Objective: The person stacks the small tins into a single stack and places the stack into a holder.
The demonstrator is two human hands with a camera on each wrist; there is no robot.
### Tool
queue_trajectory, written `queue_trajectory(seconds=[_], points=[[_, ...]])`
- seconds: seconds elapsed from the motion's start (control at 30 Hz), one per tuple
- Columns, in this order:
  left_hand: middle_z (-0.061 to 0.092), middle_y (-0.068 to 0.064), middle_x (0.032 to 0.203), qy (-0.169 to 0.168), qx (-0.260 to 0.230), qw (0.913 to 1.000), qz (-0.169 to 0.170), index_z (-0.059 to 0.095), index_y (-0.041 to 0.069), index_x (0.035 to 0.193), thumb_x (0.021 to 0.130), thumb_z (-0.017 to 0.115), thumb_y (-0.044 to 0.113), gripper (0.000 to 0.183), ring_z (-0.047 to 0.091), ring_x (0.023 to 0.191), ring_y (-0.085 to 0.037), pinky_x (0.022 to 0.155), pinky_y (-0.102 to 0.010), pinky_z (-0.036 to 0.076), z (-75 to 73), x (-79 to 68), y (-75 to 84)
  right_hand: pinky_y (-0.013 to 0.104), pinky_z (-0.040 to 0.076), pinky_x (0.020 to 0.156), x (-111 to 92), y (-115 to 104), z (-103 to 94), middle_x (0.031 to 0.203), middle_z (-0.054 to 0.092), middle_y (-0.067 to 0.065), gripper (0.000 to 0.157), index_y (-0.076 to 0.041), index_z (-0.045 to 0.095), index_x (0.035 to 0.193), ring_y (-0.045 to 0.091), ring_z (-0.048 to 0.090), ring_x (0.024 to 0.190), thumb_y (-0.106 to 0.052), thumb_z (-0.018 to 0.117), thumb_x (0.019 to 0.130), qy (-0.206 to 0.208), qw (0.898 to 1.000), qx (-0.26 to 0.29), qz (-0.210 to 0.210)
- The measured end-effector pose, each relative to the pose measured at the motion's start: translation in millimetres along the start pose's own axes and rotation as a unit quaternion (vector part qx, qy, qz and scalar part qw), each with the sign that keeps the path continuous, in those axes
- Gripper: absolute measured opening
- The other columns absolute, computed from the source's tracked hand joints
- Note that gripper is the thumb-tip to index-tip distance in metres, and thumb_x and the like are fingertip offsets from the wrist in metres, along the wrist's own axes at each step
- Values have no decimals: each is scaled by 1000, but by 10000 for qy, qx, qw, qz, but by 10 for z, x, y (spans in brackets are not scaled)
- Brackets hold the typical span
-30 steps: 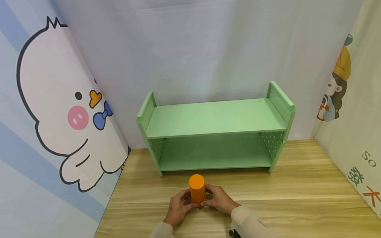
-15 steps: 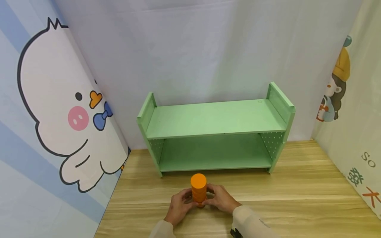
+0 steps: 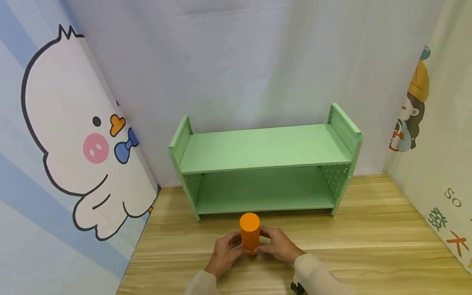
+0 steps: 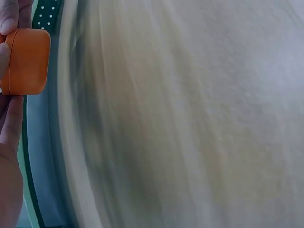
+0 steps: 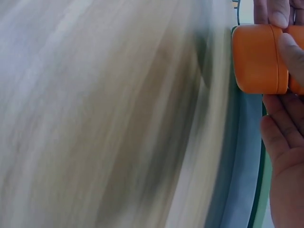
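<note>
Both hands hold an orange stack of short round cylinders (image 3: 250,234), upright in front of the green shelf; in the wrist views its end is a smooth orange cup-like piece (image 4: 31,61) with a seam near the fingers. My left hand (image 3: 224,255) grips it from the left side, fingers curled behind and thumb in front. From the right side my right hand (image 3: 281,246) grips it the same way, and its fingers (image 5: 280,128) lie along the orange surface in the right wrist view. The lower part of the stack is partly hidden by the thumbs.
A two-tier green shelf (image 3: 265,149) stands behind the hands on the wood-grain table (image 3: 372,229). Grey cloth (image 3: 236,61) hangs behind it, and printed curtains flank both sides. A small black item (image 3: 297,287) shows at the right sleeve.
Both hands and the orange stack have shifted a little to the right and slightly toward the shelf. Their hold on it looks unchanged. The head view has tilted slightly.
</note>
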State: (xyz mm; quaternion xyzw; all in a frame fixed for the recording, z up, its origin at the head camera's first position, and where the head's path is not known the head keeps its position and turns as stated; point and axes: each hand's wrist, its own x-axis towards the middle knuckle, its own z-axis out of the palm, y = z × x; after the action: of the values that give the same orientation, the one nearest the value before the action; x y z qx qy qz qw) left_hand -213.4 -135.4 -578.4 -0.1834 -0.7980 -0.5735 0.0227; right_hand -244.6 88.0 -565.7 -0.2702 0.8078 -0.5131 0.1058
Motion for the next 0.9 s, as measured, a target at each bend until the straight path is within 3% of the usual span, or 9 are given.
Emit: queue_trajectory(seconds=[0.43, 0.63, 0.9], points=[[66, -22, 123, -286, 96, 9992, -277, 62, -6, 127, 82, 82, 7, 51, 66, 112, -35, 93, -34, 57, 63, 137, 195, 58, 45, 105, -93, -92, -194, 136, 61, 14, 60, -3, 60, 134, 37, 56, 125, -25, 83, 84, 72, 9998, -159, 1], [67, -22, 122, -342, 148, 9992, -122, 62, -6, 127, 82, 82, 5, 51, 66, 111, -36, 93, -37, 57, 75, 202, 257, 59, 44, 106, -104, -144, -273, 136, 61, 14, 60, -3, 60, 135, 37, 56, 126, -25, 83, 84, 111, 9998, -140, -33], [67, -16, 125, -473, 137, 9985, -221, 63, 0, 130, 83, 81, 8, 51, 66, 112, -30, 95, -38, 56, 56, 282, 388, 59, 43, 106, -104, -203, -370, 136, 60, 17, 59, 0, 59, 136, 37, 56, 125, -20, 82, 85, 145, 9998, -137, -87]])
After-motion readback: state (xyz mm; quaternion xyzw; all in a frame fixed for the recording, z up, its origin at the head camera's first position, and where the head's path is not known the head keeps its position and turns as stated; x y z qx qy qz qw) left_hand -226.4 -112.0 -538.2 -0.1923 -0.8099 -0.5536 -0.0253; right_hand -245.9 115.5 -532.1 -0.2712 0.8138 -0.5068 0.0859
